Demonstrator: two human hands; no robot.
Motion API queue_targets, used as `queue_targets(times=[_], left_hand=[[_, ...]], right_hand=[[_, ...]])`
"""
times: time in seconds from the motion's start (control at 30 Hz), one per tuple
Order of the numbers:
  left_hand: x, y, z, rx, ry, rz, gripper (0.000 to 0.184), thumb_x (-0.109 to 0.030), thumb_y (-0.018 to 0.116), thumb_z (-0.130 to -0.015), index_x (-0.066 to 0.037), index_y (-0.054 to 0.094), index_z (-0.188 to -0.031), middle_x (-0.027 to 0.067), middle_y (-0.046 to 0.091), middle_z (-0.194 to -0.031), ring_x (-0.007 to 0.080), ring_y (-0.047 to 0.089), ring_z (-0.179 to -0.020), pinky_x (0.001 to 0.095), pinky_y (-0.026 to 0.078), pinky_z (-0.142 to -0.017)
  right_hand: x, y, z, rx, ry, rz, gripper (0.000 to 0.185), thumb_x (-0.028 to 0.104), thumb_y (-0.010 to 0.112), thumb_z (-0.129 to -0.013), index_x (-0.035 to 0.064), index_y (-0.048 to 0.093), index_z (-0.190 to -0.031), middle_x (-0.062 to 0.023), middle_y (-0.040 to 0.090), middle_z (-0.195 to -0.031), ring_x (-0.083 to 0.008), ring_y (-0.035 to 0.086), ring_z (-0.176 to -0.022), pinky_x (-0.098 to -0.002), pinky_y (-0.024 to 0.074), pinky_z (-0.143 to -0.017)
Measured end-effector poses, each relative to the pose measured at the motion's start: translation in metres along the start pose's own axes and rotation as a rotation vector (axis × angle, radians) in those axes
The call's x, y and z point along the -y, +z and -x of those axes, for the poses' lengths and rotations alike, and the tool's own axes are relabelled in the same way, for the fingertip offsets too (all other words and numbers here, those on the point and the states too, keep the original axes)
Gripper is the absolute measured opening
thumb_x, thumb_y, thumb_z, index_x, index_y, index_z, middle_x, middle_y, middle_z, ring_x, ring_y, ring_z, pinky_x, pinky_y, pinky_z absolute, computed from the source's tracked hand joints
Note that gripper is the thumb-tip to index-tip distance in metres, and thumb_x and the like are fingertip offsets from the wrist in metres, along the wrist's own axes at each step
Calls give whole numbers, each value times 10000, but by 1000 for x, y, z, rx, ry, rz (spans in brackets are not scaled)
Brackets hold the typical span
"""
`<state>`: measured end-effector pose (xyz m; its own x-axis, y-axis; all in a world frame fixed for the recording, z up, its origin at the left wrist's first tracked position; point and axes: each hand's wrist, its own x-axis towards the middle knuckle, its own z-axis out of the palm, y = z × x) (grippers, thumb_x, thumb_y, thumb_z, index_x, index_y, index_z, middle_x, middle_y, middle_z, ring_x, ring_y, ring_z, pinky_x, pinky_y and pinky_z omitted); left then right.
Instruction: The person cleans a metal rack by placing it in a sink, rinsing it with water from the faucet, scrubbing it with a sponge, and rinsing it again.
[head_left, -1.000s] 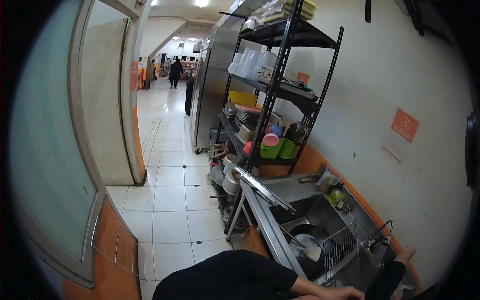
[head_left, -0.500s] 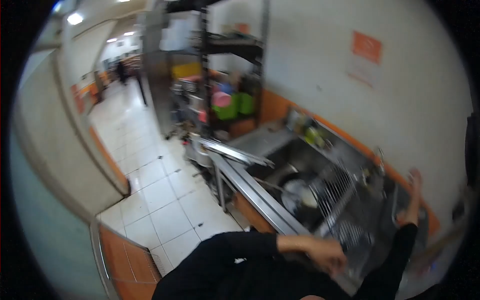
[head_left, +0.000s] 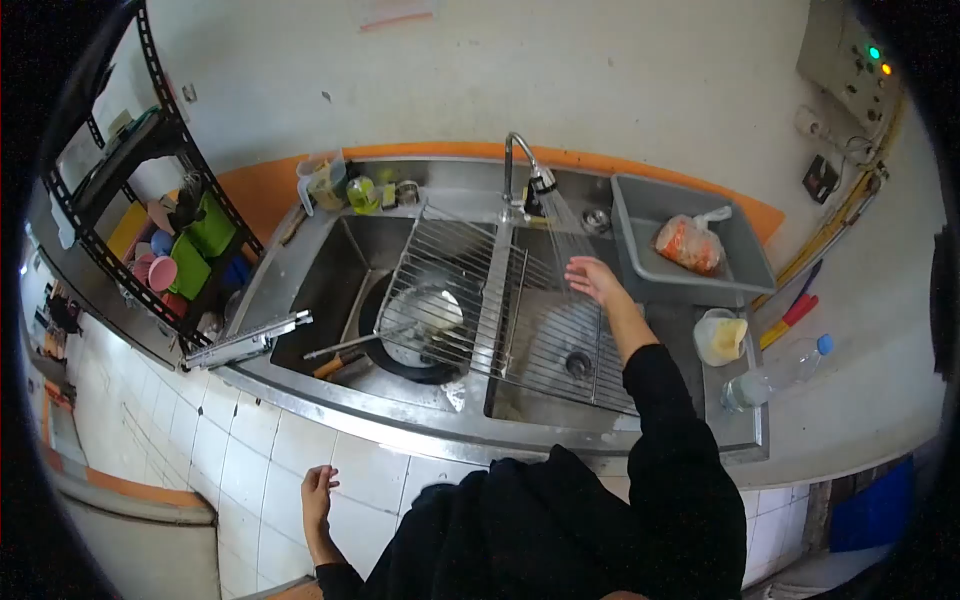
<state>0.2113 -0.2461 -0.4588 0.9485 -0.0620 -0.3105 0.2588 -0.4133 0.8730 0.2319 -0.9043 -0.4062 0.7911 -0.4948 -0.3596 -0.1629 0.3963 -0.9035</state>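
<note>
Some racking [head_left: 515, 310] lies across both sinks [head_left: 330, 290]; above it the right hand [head_left: 594, 281], fingers empty and apart, is at the spray [head_left: 567, 235] from the tap [head_left: 510, 165]. Spray glancing off the racking could splash the counter [head_left: 690, 395]. The left hand [head_left: 318, 488], fingers loosely parted, hangs over the floor [head_left: 240, 450]; half a second ago it was nearer the sinks

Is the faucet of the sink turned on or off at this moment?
On: water sprays from the faucet toward the right hand.
</note>
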Motion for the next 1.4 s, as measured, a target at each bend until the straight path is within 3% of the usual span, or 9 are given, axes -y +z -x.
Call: queue_targets(times=[0.2,0.3,0.37,0.53,0.6,0.97,1.23,1.3,1.4], left_hand=[[-102,63,-7,32,85,-2,276,-278,488,-895,-42,553,-1021,63,623,-956,142,583,-795,271,419,-695],[-152,118,-44,210,408,-56,231,-192,490,-905,6,545,-1013,75,607,-927,144,568,-844,266,452,-734],[-194,167,-64,338,502,-43,200,-158,497,-900,14,556,-984,66,615,-913,117,567,-843,231,441,-742],[-289,303,-107,699,689,-230,231,-216,496,-904,-9,563,-983,59,618,-889,113,547,-769,246,440,-723],[-302,365,-140,833,750,-193,254,-235,493,-906,-3,560,-985,50,619,-884,107,547,-775,238,438,-721],[-310,556,-212,1072,162,-90,192,-100,492,-815,-38,581,-973,55,614,-930,149,582,-732,251,452,-608],[-350,543,-253,716,-27,479,308,-249,477,-854,-77,491,-1109,57,587,-931,177,548,-883,296,442,-731],[-363,518,-256,738,-179,789,389,-398,380,-880,-82,502,-1070,78,497,-1124,229,504,-1000,384,395,-888],[-398,478,-224,774,60,723,613,-598,280,-856,-73,507,-1075,106,532,-1125,243,504,-1027,414,363,-911]], right_hand=[[-2,7,-67,178,74,-72,329,239,450,-879,49,487,-1145,-105,560,-1108,-217,565,-984,-350,436,-837],[2,17,-84,-171,-44,-94,341,256,443,-882,45,490,-1146,-118,550,-1139,-228,568,-989,-350,418,-860],[11,13,-71,380,-95,-256,355,265,460,-877,36,486,-1147,-126,545,-1149,-234,563,-998,-334,405,-867],[-33,-24,-43,13,-247,225,330,281,483,-884,37,515,-1105,-85,577,-1059,-155,546,-945,-319,421,-836],[-50,-46,2,609,-248,264,305,267,495,-892,34,529,-1084,-64,579,-1028,-137,533,-925,-304,430,-827],[-103,-171,265,-534,-130,383,258,202,510,-892,19,526,-1073,-77,595,-1005,-148,557,-934,-274,427,-831],[-117,-135,238,-579,-228,393,197,137,522,-878,21,539,-1037,-76,597,-981,-153,559,-922,-260,438,-798],[-115,-121,226,-451,-199,336,192,147,524,-876,31,546,-1026,-77,601,-968,-148,559,-923,-269,441,-796],[-113,-122,210,-415,-166,388,215,187,527,-873,38,555,-1026,-65,606,-951,-140,558,-914,-271,438,-795]])
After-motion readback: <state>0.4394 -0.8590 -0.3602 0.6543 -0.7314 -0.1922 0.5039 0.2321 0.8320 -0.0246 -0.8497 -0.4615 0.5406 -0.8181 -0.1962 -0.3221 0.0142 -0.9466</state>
